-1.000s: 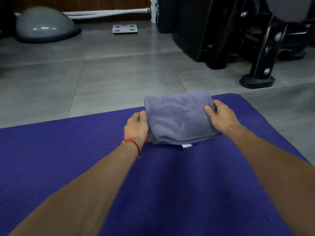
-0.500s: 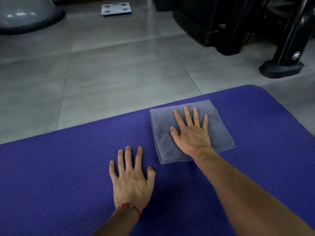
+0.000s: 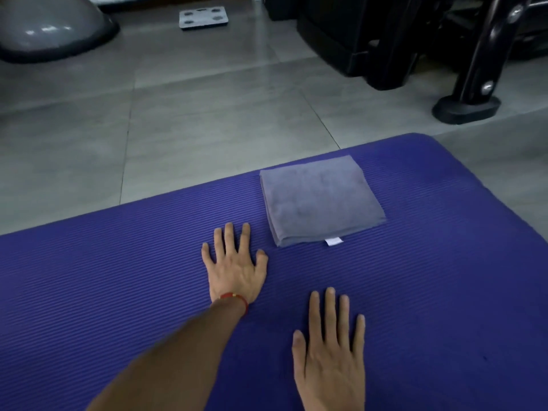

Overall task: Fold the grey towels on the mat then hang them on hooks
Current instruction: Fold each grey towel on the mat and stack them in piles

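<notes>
A grey tiled floor (image 3: pixel 189 120) stretches beyond the mat, its pale grout lines running away from the viewer. At the far left sits a grey half-dome balance trainer (image 3: pixel 50 25) on a dark round base, its surface smooth and shiny. A small flat bathroom scale (image 3: pixel 203 17), rectangular with rounded corners, lies on the floor farther back. To the right stands black gym equipment (image 3: pixel 385 40), with a glossy black metal leg (image 3: pixel 480 72) ending in a rounded foot close to the mat's far corner.

The mat (image 3: pixel 103 277) is purple, ribbed with fine parallel ridges, and has a rounded far corner. The grey towel (image 3: pixel 320 200) lies on it near the far edge, folded into a neat, roughly square stack of soft, matte cloth, with layered edges showing on the near side. A small white label (image 3: pixel 333 241) sticks out from under its near edge.

The left hand (image 3: pixel 235 266) rests flat on the mat, fingers straight and spread, just beside the towel's near left corner without touching it; a red string bracelet (image 3: pixel 235 299) circles the wrist. The right hand (image 3: pixel 330 354) also lies flat and released on the mat, nearer the viewer, apart from the towel, grasping nothing.
</notes>
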{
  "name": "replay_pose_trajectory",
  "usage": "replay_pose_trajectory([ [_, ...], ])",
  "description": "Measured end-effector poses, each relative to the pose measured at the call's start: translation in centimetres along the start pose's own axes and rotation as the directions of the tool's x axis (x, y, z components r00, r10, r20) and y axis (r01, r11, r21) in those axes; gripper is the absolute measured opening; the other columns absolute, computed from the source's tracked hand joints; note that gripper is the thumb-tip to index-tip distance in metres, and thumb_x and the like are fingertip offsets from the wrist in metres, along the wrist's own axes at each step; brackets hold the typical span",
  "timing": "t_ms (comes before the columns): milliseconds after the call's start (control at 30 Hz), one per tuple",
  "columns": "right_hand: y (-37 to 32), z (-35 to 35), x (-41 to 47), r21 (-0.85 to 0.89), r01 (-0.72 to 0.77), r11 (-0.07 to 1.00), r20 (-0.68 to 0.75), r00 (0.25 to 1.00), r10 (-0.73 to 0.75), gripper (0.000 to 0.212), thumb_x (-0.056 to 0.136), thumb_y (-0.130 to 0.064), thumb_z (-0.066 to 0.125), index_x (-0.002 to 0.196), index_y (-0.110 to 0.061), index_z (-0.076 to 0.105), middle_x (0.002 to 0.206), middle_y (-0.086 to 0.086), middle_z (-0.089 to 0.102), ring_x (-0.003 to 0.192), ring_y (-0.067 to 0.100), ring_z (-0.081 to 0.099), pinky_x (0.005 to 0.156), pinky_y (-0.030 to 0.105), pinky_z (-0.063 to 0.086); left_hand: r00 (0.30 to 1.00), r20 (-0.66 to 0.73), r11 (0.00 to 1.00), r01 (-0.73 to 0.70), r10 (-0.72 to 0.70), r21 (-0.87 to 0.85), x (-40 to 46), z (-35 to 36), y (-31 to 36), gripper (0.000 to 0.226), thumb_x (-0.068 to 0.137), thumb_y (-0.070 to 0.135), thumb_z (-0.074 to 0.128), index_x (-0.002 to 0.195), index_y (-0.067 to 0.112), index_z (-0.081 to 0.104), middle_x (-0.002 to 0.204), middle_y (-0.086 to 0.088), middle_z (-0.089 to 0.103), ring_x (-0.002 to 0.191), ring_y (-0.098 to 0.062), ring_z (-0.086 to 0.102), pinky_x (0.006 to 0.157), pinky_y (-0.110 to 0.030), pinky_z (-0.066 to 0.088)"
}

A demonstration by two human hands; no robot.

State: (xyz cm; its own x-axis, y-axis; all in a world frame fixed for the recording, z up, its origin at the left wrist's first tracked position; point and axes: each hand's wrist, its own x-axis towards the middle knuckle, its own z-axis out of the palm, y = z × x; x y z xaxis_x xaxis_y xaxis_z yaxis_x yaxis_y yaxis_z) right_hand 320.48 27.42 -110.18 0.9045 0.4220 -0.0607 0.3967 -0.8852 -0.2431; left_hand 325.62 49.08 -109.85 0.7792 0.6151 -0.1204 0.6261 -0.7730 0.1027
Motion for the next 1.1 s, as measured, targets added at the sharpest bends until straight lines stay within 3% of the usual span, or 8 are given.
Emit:
replay_pose_trajectory([
  [267,-0.6,-0.8,-7.1,-0.074,0.022,0.997,0.130,0.991,-0.012,0.070,0.102,-0.051,0.020,0.157,-0.008,0.031,0.165,0.020,0.022,0.153,0.042,0.018,0.118,0.066,0.022,0.944,0.057,0.939,-0.329,0.325,0.096,-9.8,0.9,-7.1,0.066,0.101,0.056,-0.001,0.160,0.028,-0.008,0.168,0.002,-0.016,0.155,-0.023,-0.015,0.125,-0.049,-0.004],
  [400,-4.3,-1.0,-13.2,-0.080,0.127,0.989,0.319,0.943,-0.096,0.077,0.102,-0.051,0.007,0.142,-0.008,0.058,0.154,0.026,0.043,0.140,0.053,0.038,0.106,0.073,0.031,0.870,0.165,0.874,-0.480,0.464,0.074,-21.7,0.0,-15.0,0.061,0.106,0.051,0.012,0.160,0.030,-0.007,0.168,0.005,-0.015,0.154,-0.024,-0.016,0.121,-0.047,-0.008],
  [567,-14.8,-2.9,-15.8,0.158,0.453,0.877,0.493,0.733,-0.468,0.122,0.063,-0.080,-0.039,0.151,-0.041,0.038,0.168,-0.010,0.012,0.156,0.025,0.007,0.125,0.047,0.016,0.974,0.080,0.957,-0.223,0.211,0.185,-35.0,-4.0,-27.0,0.078,0.079,0.042,0.054,0.154,0.027,0.037,0.165,-0.002,0.028,0.153,-0.028,0.020,0.121,-0.054,0.008],
  [733,-23.8,-4.4,-18.9,0.515,0.460,0.723,0.453,0.570,-0.686,0.048,0.108,-0.049,0.022,0.133,-0.032,0.059,0.139,-0.023,0.044,0.126,-0.003,0.043,0.108,0.022,0.037,0.913,-0.201,0.865,0.402,-0.355,0.300,-38.0,-8.5,-40.5,0.072,0.087,0.046,0.052,0.152,0.017,0.039,0.154,-0.020,0.041,0.144,-0.044,0.032,0.116,-0.069,0.011],
  [833,-26.4,-4.9,-20.0,0.577,0.445,0.685,0.447,0.530,-0.720,0.044,0.108,-0.046,0.026,0.110,-0.027,0.065,0.115,-0.021,0.056,0.106,-0.001,0.055,0.100,0.027,0.046,0.844,-0.045,0.819,0.531,-0.535,0.216,-37.1,-10.8,-43.3,0.043,0.091,0.025,0.057,0.132,0.013,0.057,0.116,-0.014,0.068,0.113,-0.039,0.059,0.095,-0.053,0.045],
  [933,-26.7,-6.0,-19.5,0.597,0.469,0.651,0.406,0.523,-0.749,0.034,0.106,-0.048,0.034,0.121,-0.034,0.061,0.120,-0.024,0.055,0.107,-0.003,0.055,0.097,0.027,0.048,0.879,-0.134,0.889,0.451,-0.458,-0.083,-36.3,-13.0,-39.9,0.014,0.089,0.027,0.055,0.094,0.018,0.065,0.093,-0.008,0.072,0.090,-0.035,0.067,0.078,-0.042,0.051],
  [1033,-25.5,-7.8,-17.1,0.765,0.299,0.571,0.358,0.540,-0.762,0.075,0.096,-0.036,0.068,0.152,-0.055,0.024,0.151,-0.025,0.030,0.134,0.001,0.043,0.105,0.026,0.043,0.953,-0.247,0.946,0.095,-0.177,-0.309,-35.9,-14.9,-33.4,0.024,0.088,0.025,0.056,0.107,0.022,0.070,0.101,-0.002,0.072,0.094,-0.021,0.065,0.085,-0.032,0.048],
  [1100,-24.4,-9.2,-14.9,0.792,0.276,0.545,0.346,0.533,-0.772,0.088,0.085,-0.031,0.082,0.149,-0.059,0.027,0.162,-0.022,0.019,0.148,0.000,0.025,0.116,0.034,0.037,0.952,-0.301,0.902,-0.173,0.051,-0.395,-34.7,-16.5,-28.6,0.032,0.089,0.018,0.061,0.119,0.020,0.069,0.107,-0.002,0.072,0.096,-0.014,0.060,0.085,-0.021,0.041],
])
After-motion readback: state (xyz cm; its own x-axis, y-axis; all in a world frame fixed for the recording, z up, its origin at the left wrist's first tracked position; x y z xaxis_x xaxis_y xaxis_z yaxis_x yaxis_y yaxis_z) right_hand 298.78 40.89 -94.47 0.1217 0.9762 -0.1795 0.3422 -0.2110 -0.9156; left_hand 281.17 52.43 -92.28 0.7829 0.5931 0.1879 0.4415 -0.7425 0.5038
